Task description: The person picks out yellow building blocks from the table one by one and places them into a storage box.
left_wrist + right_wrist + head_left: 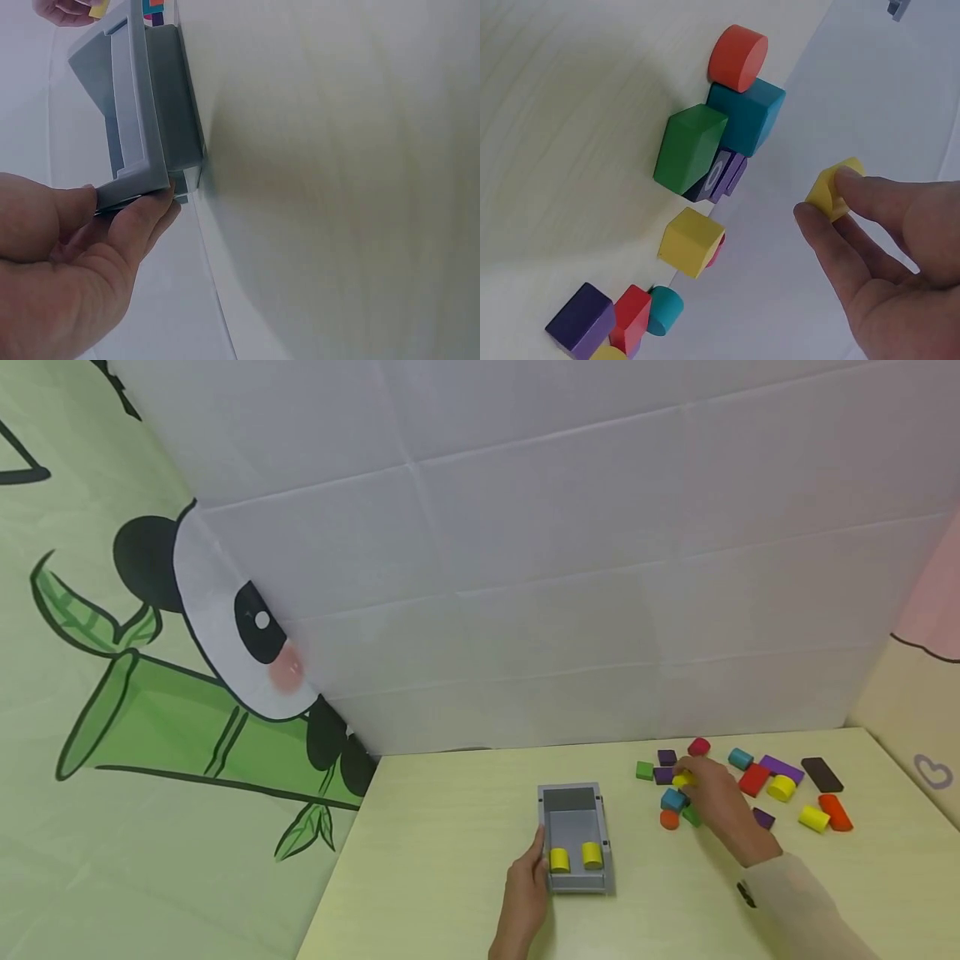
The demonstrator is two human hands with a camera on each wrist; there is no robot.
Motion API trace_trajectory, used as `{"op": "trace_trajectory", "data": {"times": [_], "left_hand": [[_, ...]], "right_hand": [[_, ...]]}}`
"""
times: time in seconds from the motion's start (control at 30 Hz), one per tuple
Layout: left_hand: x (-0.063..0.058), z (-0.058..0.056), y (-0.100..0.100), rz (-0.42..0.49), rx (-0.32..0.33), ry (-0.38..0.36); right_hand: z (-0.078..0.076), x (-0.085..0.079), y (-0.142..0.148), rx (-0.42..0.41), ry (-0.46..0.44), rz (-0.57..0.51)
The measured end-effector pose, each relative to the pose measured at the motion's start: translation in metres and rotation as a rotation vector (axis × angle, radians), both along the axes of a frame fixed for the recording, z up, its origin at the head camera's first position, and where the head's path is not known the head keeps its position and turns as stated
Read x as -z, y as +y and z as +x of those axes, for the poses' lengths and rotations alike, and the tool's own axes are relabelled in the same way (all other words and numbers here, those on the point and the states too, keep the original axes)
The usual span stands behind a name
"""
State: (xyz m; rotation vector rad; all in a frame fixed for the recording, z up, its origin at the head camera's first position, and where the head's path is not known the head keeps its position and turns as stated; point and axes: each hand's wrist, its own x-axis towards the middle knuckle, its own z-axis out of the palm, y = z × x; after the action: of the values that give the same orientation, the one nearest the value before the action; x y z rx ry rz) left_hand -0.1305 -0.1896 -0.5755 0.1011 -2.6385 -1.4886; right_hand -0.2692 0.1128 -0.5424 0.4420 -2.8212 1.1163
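My left hand (527, 885) grips the left wall of a grey open box (607, 881). In the left wrist view, the thumb lies on the rim and the fingers are curled under it. Two short yellow cylinders (592, 856) stand inside, towards the near end of the box. Over the group of blocks at the right, my right hand (716, 802) pinches a small yellow block (824, 193) between thumb and fingertips, raised off the table in the right wrist view. Below it there are a green block (690, 150), a blue block (754, 112) and an orange cylinder (738, 58).
Around the right hand lie several coloured blocks, among them a red block (754, 779), a black block (822, 774), a yellow cylinder (813, 818) and an orange-red piece (836, 812). A white cloth wall (562, 610) rises behind the pale table (420, 860).
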Motion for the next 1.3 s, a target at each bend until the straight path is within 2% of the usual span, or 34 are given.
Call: {"op": "trace_trajectory", "data": {"times": [0.17, 0.3, 0.67, 0.83, 1.3], "left_hand": [[-0.001, 0.000, 0.000, 0.003, 0.004, -0.006], [-0.001, 0.001, 0.000, 0.006, 0.007, 0.000], [0.000, 0.001, 0.000, -0.002, 0.008, 0.012], [0.000, 0.001, 0.000, 0.001, 0.006, 0.005], [0.002, -0.001, 0.002, -0.002, -0.007, -0.007]], "right_hand": [[0.002, -0.004, -0.007, -0.002, -0.035, -0.016], [0.003, -0.006, -0.012, -0.009, -0.027, -0.030], [0.008, -0.007, -0.031, -0.019, 0.065, -0.048], [0.012, -0.010, -0.042, -0.015, 0.073, -0.059], [0.022, -0.016, -0.067, -0.078, 0.136, -0.121]]}}
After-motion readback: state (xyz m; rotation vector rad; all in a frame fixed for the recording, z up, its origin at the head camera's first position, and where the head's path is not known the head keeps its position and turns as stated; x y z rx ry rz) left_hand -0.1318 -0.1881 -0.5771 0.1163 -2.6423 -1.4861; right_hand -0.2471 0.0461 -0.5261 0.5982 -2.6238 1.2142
